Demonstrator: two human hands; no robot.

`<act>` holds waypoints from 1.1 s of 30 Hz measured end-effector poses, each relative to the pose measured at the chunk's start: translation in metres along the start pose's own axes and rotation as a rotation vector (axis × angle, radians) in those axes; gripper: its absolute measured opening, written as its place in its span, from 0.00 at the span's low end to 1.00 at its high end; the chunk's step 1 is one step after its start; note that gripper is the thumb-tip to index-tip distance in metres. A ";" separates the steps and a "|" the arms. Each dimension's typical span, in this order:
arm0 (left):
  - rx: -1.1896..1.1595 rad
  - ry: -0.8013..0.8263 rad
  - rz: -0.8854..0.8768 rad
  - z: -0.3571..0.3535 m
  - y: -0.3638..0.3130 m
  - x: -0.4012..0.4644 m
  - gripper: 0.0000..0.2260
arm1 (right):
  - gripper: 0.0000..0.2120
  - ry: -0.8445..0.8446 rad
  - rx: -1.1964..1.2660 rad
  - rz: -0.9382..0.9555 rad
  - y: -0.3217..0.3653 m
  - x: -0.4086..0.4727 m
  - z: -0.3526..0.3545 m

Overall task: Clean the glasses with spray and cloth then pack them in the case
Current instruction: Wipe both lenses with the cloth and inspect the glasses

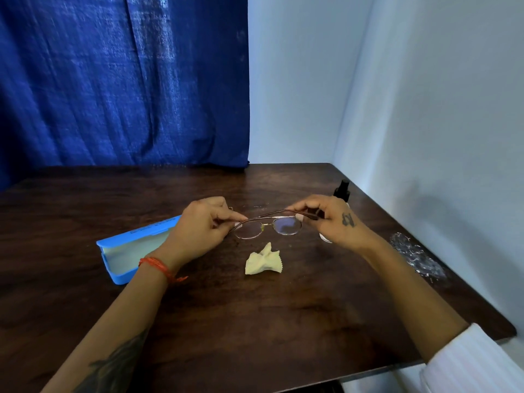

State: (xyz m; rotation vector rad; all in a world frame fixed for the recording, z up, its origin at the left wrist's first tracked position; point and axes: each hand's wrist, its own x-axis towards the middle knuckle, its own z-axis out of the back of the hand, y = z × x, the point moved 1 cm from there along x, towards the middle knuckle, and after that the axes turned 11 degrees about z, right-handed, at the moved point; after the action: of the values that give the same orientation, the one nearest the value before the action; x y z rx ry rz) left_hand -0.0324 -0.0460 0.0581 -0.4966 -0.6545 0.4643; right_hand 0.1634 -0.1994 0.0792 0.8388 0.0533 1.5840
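Glasses [268, 226] hung above the dark surface [255, 321] — left hand [202, 225] and right hand [330, 219] each in a pinching grip on a frame end. Crumpled cloth [262, 260] lay just below; open blue case [131, 248] left, spray bottle [341, 190] behind the right hand.

**One head-worn view, looking forward and down**

A single wide-angle camera sits on the person's head and faces forward and down over the dark wooden surface [255, 321]. Both forearms enter from the bottom edge, so the view is close to the work. A blue curtain [122, 80] fills the upper left and pale walls [425, 95] the right. No second view overlaps it.
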 end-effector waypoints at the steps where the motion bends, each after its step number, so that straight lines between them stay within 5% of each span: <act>1: 0.070 -0.047 -0.059 0.001 -0.001 -0.001 0.11 | 0.13 0.058 0.055 -0.020 0.002 0.000 0.002; 8: 0.300 -0.242 -0.255 0.004 -0.002 -0.016 0.09 | 0.19 0.237 0.393 -0.124 0.006 -0.004 0.019; 15: 0.403 -0.346 -0.325 -0.009 -0.005 -0.023 0.08 | 0.08 0.127 -0.231 0.115 0.003 -0.001 -0.006; 21: 0.531 -0.341 -0.284 -0.024 0.001 -0.016 0.11 | 0.05 -0.139 -0.721 0.357 -0.009 -0.002 -0.031; 29: 0.743 -0.084 -0.264 -0.044 0.003 -0.014 0.05 | 0.04 -0.204 -0.954 0.510 -0.039 -0.013 -0.057; 33: 0.727 -0.007 -0.182 -0.050 0.004 -0.017 0.12 | 0.01 -0.124 -0.973 0.539 -0.039 -0.015 -0.060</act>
State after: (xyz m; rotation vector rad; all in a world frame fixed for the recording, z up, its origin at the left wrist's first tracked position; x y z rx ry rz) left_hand -0.0116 -0.0665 0.0139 0.2506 -0.4876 0.4949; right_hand 0.1641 -0.1791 0.0091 0.1631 -1.0271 1.7575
